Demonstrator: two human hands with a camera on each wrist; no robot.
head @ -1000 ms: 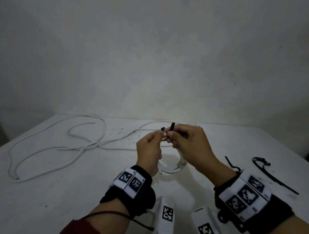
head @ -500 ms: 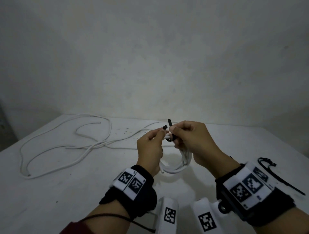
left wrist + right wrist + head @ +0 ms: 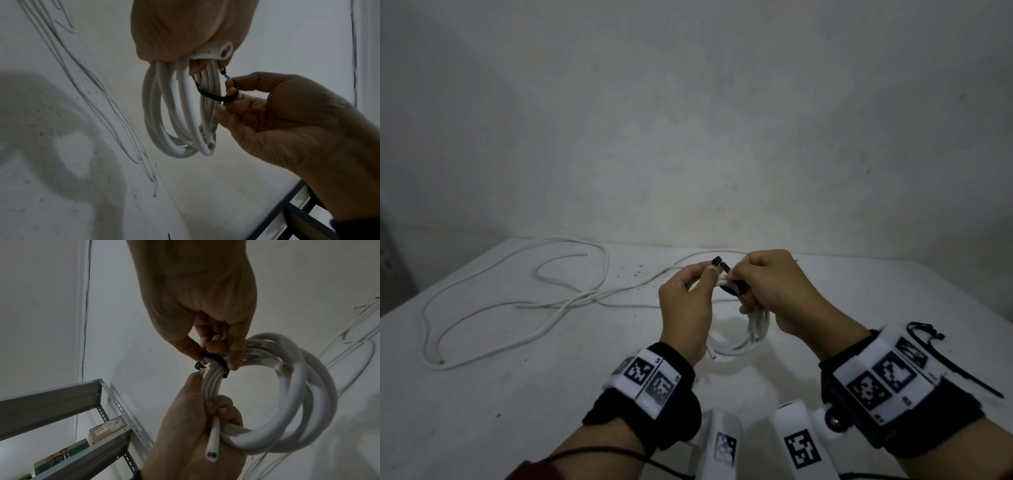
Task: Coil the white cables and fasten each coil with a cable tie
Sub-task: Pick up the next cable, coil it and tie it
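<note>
A coil of white cable hangs above the table between my hands. My left hand grips the bundled strands near the top; its fingers are curled round the coil in the right wrist view. A black cable tie loops round the strands, its two ends sticking up between my thumbs. My right hand pinches the tie. In the left wrist view the tie circles one side of the coil and the right hand holds it. One cut cable end pokes out below my left hand.
Loose white cables sprawl over the left and far part of the white table. Spare black cable ties lie at the right, behind my right wrist. A grey metal shelf rack with boxes stands off the table's edge.
The tie's upright end has tipped down toward its other end and shows shorter. The coil has swung to hang more under my right hand. Both grips are unchanged.
</note>
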